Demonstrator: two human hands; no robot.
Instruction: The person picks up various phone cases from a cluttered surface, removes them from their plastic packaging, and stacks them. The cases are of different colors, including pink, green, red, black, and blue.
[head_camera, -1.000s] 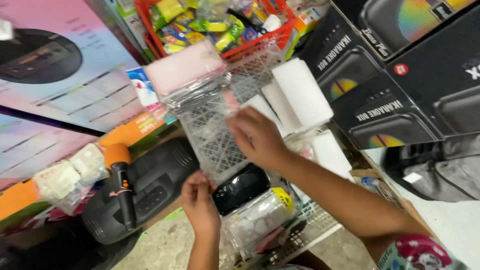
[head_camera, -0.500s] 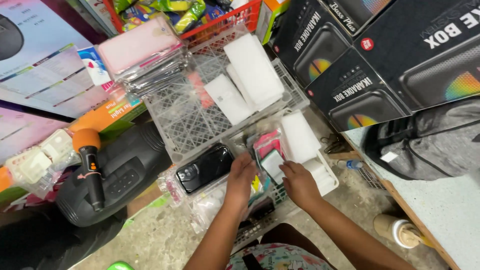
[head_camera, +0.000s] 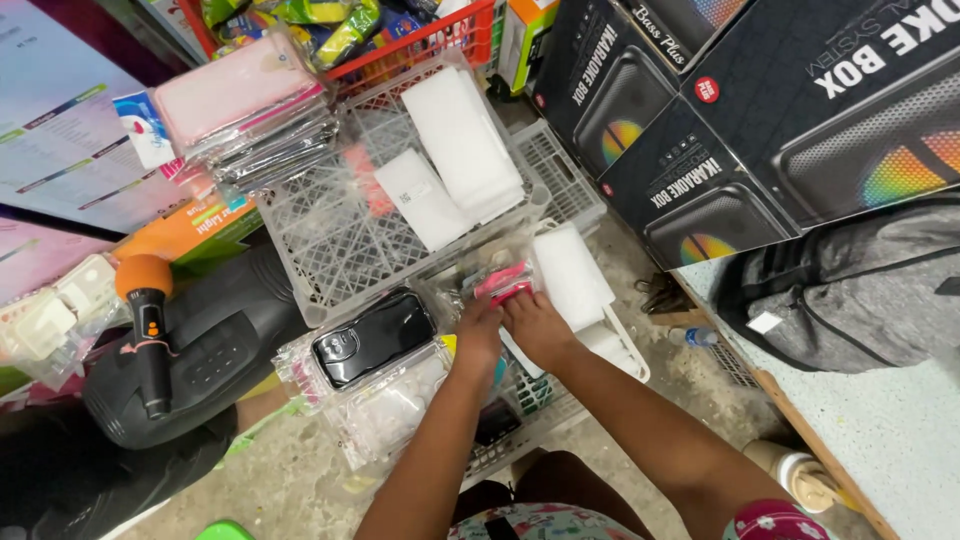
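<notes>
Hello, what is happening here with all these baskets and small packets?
A person is leaning over a white plastic basket full of small packaged phone cases. Both hands are down in it, close together: the left hand and the right hand touch a pink packet at the top of the pile. A black phone case in a clear bag lies just left of the hands. Behind it, a grey crate holds white packets. Whether either hand really grips the pink packet, I cannot tell.

Both hands (head_camera: 510, 330) now together on pink-edged packet (head_camera: 503, 282), off the grey crate (head_camera: 340, 240).
</notes>
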